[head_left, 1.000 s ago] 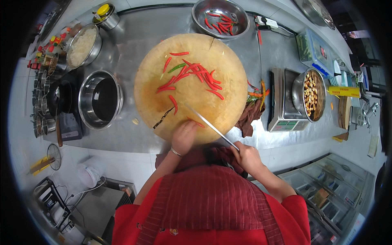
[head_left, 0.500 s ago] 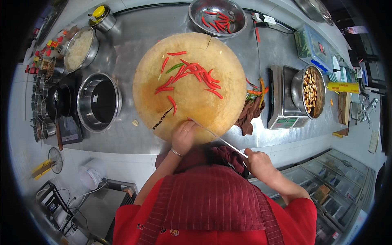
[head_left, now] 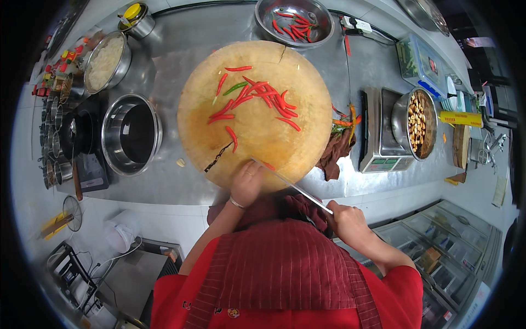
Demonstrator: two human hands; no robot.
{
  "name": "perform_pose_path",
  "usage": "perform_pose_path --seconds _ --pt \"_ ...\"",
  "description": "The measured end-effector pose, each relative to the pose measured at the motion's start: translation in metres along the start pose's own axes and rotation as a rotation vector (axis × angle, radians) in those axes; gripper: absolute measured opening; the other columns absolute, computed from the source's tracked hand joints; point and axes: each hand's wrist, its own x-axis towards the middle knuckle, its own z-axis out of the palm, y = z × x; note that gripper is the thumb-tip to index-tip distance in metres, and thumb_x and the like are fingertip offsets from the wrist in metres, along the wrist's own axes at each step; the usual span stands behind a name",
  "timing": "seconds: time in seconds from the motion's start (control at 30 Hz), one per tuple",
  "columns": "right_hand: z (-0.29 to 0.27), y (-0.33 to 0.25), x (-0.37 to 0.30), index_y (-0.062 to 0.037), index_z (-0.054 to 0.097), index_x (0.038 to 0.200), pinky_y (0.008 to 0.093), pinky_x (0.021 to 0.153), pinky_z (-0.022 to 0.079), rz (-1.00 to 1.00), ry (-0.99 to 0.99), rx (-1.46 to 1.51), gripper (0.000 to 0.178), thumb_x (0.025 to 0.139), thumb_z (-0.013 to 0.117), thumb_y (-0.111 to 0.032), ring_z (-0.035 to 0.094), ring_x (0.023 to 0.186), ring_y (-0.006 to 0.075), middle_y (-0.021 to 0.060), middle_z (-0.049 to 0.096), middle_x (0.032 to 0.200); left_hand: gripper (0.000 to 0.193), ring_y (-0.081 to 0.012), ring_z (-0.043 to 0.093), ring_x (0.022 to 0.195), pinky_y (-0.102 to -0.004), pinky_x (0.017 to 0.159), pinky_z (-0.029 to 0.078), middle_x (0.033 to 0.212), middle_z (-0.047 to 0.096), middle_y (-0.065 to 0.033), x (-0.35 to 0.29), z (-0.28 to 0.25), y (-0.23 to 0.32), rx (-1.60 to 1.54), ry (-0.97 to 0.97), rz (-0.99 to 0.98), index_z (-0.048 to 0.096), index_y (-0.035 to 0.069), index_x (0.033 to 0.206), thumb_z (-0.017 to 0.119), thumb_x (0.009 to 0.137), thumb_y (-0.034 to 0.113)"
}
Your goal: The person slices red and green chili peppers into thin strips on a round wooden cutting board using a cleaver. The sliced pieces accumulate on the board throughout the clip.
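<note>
My right hand [head_left: 346,219] is wrapped round the handle of a knife [head_left: 301,190], whose blade slants across the near edge of a round wooden chopping board [head_left: 208,88]. Close to the blade's tip, my left hand [head_left: 247,180] presses its bent fingers together on the board; what they hold is hidden. A small red chili piece [head_left: 269,165] lies just beyond the blade. Farther up the board, red chilies [head_left: 260,90] are loosely heaped, with one green chili [head_left: 234,89] among them. A single red chili [head_left: 231,139] lies beside a dark crack in the wood.
Behind the board stands a steel bowl [head_left: 268,34] of red chilies. To the left are a bowl of dark liquid [head_left: 105,153] and a bowl of pale shreds [head_left: 105,66]. A brown cloth [head_left: 332,162], a scale [head_left: 372,126] and a bowl of brown pieces [head_left: 400,123] are right.
A red chili piece now shows beyond the knife blade, where only a red tip showed by my left fingers before. Both hands stay nearly in place.
</note>
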Motion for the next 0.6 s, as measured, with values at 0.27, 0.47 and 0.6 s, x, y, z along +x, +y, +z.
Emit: perform_pose_path --seconds 0.27,0.47,0.6 --pt "0.002 -0.001 0.008 -0.0001 0.052 0.092 0.0497 0.056 0.050 0.002 -0.072 0.017 0.015 0.084 0.059 -0.011 0.063 0.062 0.0426 0.0232 0.062 0.065 0.016 -0.0314 0.065 0.088 -0.0378 0.079 0.055 0.096 0.065 -0.0158 0.006 -0.002 0.000 -0.039 -0.014 -0.007 0.067 -0.004 0.089 0.065 0.073 -0.002" --pt "0.013 -0.017 0.032 -0.0016 0.054 0.087 0.0499 0.051 0.048 -0.004 0.026 0.141 0.022 0.091 0.062 -0.022 0.060 0.057 0.0439 0.0234 0.059 0.060 0.018 -0.0288 0.066 0.088 -0.0360 0.077 0.055 0.098 0.066 -0.0144 0.007 -0.002 0.002 -0.056 -0.013 -0.037 0.067 -0.004 0.091 0.063 0.074 -0.001" --pt "0.035 -0.006 0.040 -0.0019 0.056 0.086 0.0505 0.053 0.048 0.022 0.053 0.108 0.024 0.091 0.062 -0.025 0.060 0.059 0.0443 0.0247 0.059 0.061 0.018 -0.0290 0.065 0.088 -0.0352 0.076 0.055 0.098 0.066 -0.0144 0.007 -0.001 0.006 -0.067 -0.008 -0.048 0.067 -0.004 0.091 0.064 0.074 -0.002"
